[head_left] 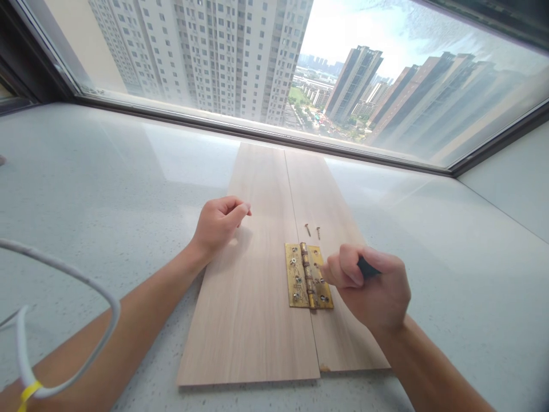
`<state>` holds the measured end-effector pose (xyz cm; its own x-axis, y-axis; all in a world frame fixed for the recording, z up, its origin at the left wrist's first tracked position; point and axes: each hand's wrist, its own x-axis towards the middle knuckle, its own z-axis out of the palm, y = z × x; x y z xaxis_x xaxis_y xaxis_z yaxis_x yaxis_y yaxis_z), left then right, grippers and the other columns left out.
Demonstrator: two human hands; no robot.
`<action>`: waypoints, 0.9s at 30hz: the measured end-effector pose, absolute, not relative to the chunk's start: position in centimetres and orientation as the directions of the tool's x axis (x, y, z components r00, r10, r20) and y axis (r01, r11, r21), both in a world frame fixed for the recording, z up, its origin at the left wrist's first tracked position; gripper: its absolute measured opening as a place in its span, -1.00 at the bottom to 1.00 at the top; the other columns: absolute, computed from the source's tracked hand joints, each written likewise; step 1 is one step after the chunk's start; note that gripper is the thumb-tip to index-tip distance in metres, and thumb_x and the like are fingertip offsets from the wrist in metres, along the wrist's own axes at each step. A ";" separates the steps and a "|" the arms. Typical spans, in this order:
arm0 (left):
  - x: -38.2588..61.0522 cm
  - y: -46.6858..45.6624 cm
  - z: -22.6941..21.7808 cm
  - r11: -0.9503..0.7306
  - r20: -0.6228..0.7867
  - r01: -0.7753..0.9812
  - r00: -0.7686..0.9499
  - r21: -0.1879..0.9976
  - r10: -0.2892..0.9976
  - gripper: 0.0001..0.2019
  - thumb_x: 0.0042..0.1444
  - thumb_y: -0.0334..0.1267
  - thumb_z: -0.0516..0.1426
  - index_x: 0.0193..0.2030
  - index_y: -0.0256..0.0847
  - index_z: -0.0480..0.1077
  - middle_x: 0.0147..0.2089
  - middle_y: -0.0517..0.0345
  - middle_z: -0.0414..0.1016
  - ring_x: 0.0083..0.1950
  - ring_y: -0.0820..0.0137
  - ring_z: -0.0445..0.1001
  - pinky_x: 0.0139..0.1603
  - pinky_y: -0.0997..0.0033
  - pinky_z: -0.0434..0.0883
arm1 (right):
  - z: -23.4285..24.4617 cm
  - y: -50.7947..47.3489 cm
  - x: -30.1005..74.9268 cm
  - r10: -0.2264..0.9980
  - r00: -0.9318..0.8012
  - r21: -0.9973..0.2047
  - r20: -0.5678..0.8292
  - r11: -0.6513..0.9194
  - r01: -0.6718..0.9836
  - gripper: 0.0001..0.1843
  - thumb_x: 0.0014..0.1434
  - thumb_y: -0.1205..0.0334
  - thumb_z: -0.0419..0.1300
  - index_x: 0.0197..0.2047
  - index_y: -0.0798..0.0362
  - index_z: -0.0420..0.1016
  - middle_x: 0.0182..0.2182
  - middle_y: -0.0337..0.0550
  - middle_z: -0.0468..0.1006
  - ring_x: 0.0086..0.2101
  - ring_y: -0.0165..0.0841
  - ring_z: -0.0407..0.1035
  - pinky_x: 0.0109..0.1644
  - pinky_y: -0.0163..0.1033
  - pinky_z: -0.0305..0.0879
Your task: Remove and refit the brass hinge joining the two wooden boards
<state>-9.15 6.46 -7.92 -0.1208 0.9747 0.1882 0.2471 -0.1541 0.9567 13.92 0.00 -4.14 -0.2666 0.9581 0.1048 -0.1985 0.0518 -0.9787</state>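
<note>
Head view, pale speckled counter [107, 189], wooden boards [249, 297], brass hinge [305, 277], city window [343, 74]

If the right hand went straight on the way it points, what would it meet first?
The right hand, closed around a dark tool handle, points left toward the brass hinge. It would probably meet the hinge's right leaf first, though depth is unclear.

free: open counter [107, 189] left and right of boards [257, 297] | blocked: window frame [266, 134] behind | obstacles: loose screws [313, 230] just beyond hinge [307, 276]; cable [81, 278] looping near-left
</note>
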 end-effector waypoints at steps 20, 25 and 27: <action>-9.1 6.4 -7.9 -0.134 0.164 0.230 -0.118 0.964 0.979 -0.78 0.04 -0.25 0.09 -0.57 -0.25 0.38 -0.69 0.34 0.14 -0.62 0.57 0.08 -0.60 0.53 0.08 | -4.3 -0.3 13.4 0.981 -0.097 -0.969 0.167 0.145 -0.198 -0.58 0.14 0.11 -0.01 -0.71 0.03 0.08 -0.74 -0.35 -0.03 -0.66 -0.49 -0.10 -0.58 -0.29 -0.10; -9.2 6.4 -7.9 -0.128 0.158 0.225 -0.119 0.966 0.980 -0.79 0.04 -0.26 0.10 -0.57 -0.25 0.38 -0.69 0.35 0.13 -0.63 0.58 0.07 -0.60 0.53 0.07 | -4.7 -0.2 14.2 0.972 -0.213 -0.975 0.095 0.048 -0.216 -0.68 0.10 -0.01 0.14 -0.53 0.02 0.33 -0.72 -0.39 0.11 -0.67 -0.50 -0.03 -0.59 -0.32 -0.05; -9.2 6.5 -8.0 -0.128 0.157 0.224 -0.117 0.966 0.981 -0.79 0.04 -0.26 0.10 -0.57 -0.25 0.38 -0.69 0.35 0.14 -0.63 0.58 0.08 -0.60 0.53 0.07 | -5.0 -0.7 14.2 0.987 -0.080 -0.979 0.136 0.122 -0.163 -0.71 0.09 -0.03 0.19 -0.46 0.01 0.40 -0.67 -0.33 0.29 -0.63 -0.46 0.15 -0.55 -0.29 0.08</action>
